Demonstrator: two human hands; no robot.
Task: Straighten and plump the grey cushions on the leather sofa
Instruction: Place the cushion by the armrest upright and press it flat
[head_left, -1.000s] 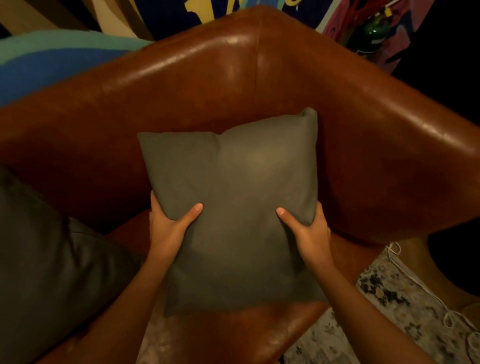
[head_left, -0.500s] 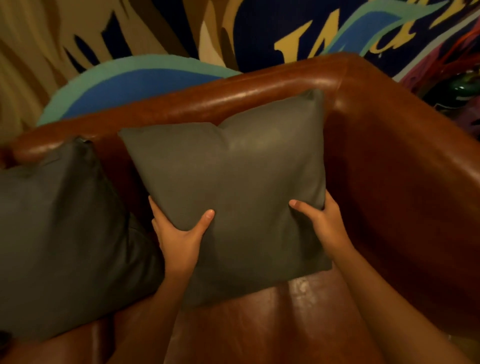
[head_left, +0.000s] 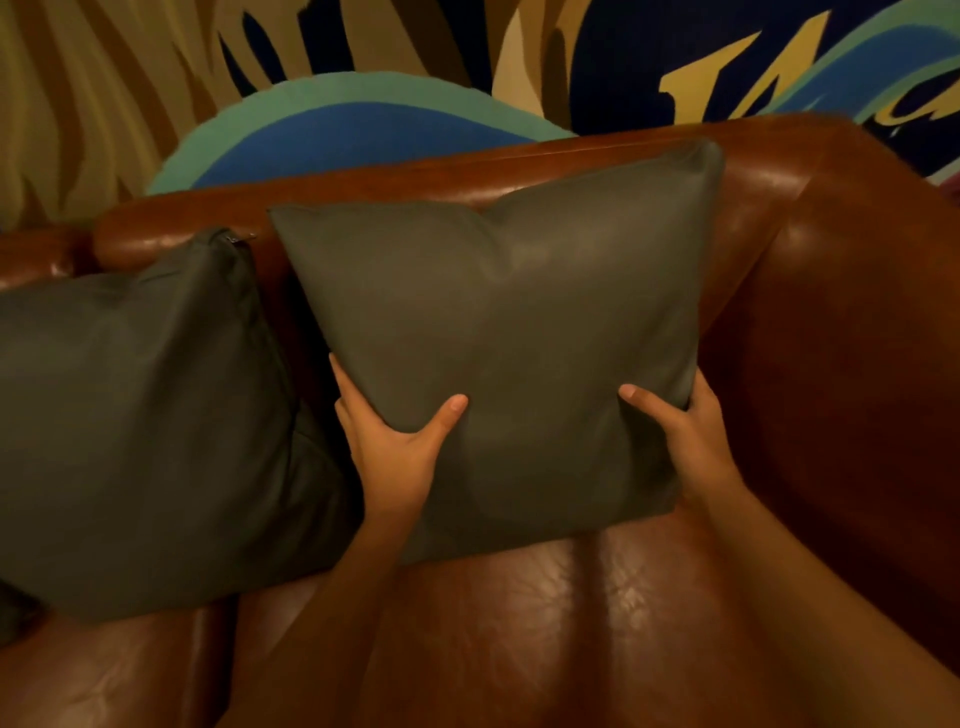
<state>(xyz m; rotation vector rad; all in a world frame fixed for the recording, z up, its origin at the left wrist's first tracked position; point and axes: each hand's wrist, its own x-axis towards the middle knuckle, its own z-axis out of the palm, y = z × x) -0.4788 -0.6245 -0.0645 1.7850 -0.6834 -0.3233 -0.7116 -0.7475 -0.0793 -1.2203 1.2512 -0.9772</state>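
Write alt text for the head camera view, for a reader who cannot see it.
Two bare hands, left hand and right hand, grip the lower sides of a grey cushion standing against the back of a brown leather sofa. A second grey cushion leans beside it on the left, below a colourful painted wall.

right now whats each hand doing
Left hand: closed on the grey cushion, lower left edge.
Right hand: closed on its lower right edge.
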